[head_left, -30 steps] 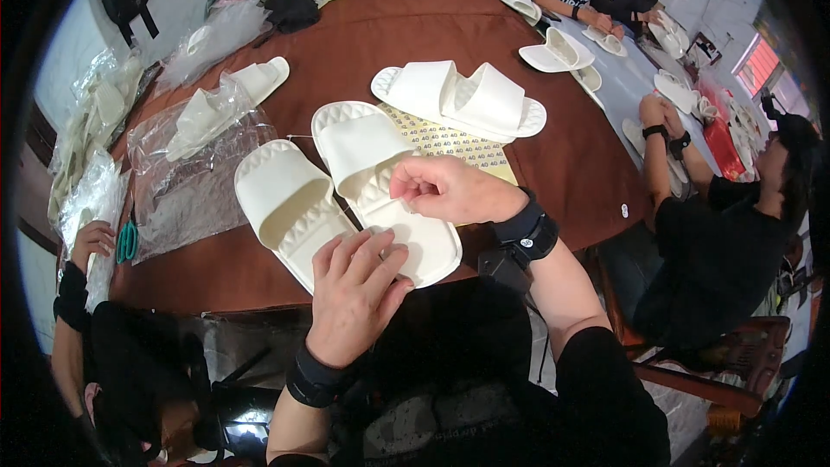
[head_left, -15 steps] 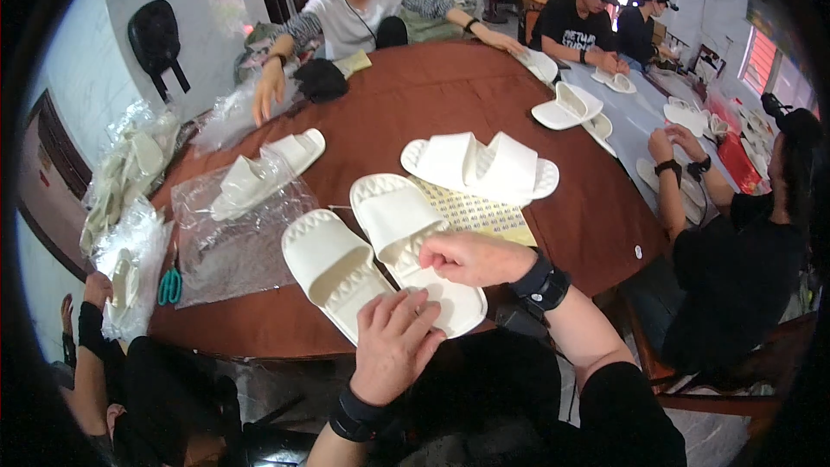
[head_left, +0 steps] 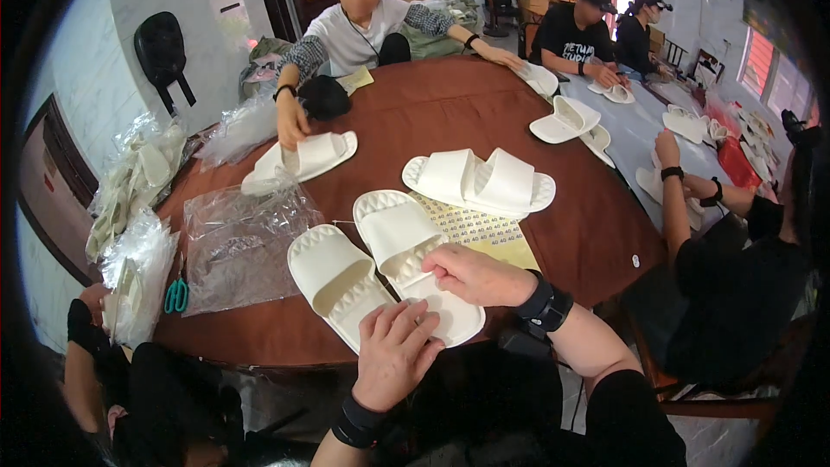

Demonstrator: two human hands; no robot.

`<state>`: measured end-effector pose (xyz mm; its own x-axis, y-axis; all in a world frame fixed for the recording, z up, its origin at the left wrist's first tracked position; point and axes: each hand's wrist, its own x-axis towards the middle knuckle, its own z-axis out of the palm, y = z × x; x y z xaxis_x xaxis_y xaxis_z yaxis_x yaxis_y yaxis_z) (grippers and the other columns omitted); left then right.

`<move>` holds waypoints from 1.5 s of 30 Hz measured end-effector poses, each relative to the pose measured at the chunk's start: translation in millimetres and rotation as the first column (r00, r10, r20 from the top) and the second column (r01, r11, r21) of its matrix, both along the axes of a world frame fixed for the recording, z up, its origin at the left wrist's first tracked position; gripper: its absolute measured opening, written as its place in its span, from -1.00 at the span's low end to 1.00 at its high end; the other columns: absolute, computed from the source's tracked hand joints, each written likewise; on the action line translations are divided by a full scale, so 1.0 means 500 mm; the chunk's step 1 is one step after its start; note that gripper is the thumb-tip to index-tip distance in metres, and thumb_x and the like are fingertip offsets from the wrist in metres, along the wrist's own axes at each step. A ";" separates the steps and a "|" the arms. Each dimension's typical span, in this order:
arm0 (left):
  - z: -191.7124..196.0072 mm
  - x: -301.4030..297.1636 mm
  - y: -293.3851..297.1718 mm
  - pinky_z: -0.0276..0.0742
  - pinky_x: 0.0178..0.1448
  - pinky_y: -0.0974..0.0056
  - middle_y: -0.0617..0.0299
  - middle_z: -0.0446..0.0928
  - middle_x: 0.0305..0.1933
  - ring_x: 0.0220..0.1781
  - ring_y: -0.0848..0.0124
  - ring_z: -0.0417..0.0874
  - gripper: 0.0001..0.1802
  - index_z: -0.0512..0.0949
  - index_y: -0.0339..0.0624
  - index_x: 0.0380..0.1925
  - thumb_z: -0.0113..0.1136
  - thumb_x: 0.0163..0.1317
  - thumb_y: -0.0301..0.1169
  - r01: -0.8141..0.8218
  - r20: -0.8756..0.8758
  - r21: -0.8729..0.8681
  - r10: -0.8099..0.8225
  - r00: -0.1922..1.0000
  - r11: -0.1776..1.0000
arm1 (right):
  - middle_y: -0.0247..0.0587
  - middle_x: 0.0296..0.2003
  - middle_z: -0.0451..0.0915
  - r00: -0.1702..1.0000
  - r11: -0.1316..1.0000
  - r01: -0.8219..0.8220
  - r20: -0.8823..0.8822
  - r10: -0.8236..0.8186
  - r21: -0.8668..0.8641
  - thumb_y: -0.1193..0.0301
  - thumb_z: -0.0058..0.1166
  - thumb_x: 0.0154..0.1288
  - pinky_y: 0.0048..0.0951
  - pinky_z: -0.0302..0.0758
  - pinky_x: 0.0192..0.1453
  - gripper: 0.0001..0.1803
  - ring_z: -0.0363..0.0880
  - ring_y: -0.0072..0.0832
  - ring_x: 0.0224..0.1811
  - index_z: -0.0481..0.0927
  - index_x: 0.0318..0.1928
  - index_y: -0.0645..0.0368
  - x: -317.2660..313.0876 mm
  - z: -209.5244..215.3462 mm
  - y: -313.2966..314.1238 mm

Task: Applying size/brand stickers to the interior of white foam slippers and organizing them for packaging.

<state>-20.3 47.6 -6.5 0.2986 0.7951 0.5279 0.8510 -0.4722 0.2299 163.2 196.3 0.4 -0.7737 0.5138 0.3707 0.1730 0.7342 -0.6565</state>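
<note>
A pair of white slide slippers lies before me on the brown-covered table, the left slipper (head_left: 324,255) and the right slipper (head_left: 391,223) side by side with toes pointing away. My left hand (head_left: 396,350) rests over their heel ends, fingers stretched out. Over the right slipper's footbed is my right hand (head_left: 480,275), its fingers curled closed; whatever they may hold is hidden. Just beyond lies a yellowish sheet of small printed stickers (head_left: 512,246), partly under another pair of white slippers (head_left: 450,175).
A clear plastic bag (head_left: 238,264) lies left, beside teal-handled scissors (head_left: 176,296). Across the table, a person's hand (head_left: 294,125) touches white slippers (head_left: 322,156). Wrapped slippers (head_left: 130,173) are piled at the left edge. More slippers (head_left: 564,121) lie far right, near co-workers.
The slippers across the table have moved off the clear bag, away from me and rightward, with the other person's hand now at them. My hands stay nearly in place on the pair.
</note>
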 end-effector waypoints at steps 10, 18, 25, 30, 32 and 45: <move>0.000 -0.002 -0.002 0.31 0.33 -0.03 0.19 0.54 0.18 0.25 0.11 0.50 -0.55 0.60 -0.04 0.02 0.42 0.10 -0.28 0.008 0.021 -0.012 -0.007 1.000 1.000 | 0.00 -0.18 0.59 0.995 0.994 0.094 -0.003 -0.095 -0.056 0.55 0.02 0.32 -0.19 0.50 0.03 -0.73 0.57 -0.09 -0.08 0.49 0.02 0.26 0.010 0.024 -0.032; 0.004 -0.002 -0.002 0.32 0.33 -0.02 0.21 0.55 0.17 0.25 0.14 0.50 -0.56 0.60 -0.07 0.02 0.41 0.12 -0.29 0.007 0.029 -0.016 -0.006 1.000 1.000 | -0.05 -0.15 0.60 0.994 0.947 0.066 0.062 -0.089 0.313 0.62 0.07 0.22 -0.19 0.50 0.07 -0.70 0.56 -0.09 -0.08 0.55 -0.01 0.25 0.048 0.035 -0.092; 0.003 -0.001 -0.002 0.31 0.33 -0.01 0.21 0.56 0.17 0.24 0.16 0.50 -0.56 0.60 -0.09 0.03 0.41 0.12 -0.29 0.010 0.035 -0.004 -0.010 0.999 1.000 | -0.08 -0.05 0.52 0.954 0.738 0.088 0.157 -0.256 0.669 0.42 0.00 0.24 -0.29 0.45 0.10 -0.62 0.49 -0.26 0.03 0.53 0.04 0.34 0.022 0.017 -0.143; 0.003 -0.002 -0.002 0.32 0.32 -0.01 0.21 0.55 0.18 0.23 0.16 0.51 -0.55 0.60 -0.08 0.04 0.40 0.12 -0.29 0.010 0.026 0.011 -0.011 1.000 1.000 | -0.04 -0.01 0.55 0.947 0.707 0.094 0.156 -0.281 0.701 0.42 0.00 0.23 -0.32 0.43 0.12 -0.65 0.51 -0.25 0.05 0.54 0.00 0.32 0.022 0.022 -0.151; 0.002 -0.003 -0.003 0.32 0.32 -0.01 0.21 0.55 0.18 0.23 0.16 0.51 -0.55 0.59 -0.08 0.04 0.40 0.12 -0.29 0.009 0.027 0.012 -0.010 1.000 1.000 | -0.03 0.00 0.57 0.951 0.677 0.071 0.155 -0.268 0.733 0.43 0.00 0.24 -0.33 0.43 0.12 -0.67 0.53 -0.25 0.06 0.54 -0.01 0.30 0.029 0.022 -0.150; -0.005 -0.004 0.000 0.32 0.34 -0.04 0.20 0.56 0.10 0.25 0.12 0.52 -0.57 0.62 -0.06 0.00 0.41 0.11 -0.28 -0.005 0.067 -0.007 0.006 0.998 1.000 | -0.07 0.02 0.61 0.990 0.878 0.103 0.038 -0.136 0.467 0.59 0.14 0.14 -0.21 0.41 0.19 -0.69 0.53 -0.16 0.12 0.55 -0.06 0.23 0.064 0.050 -0.105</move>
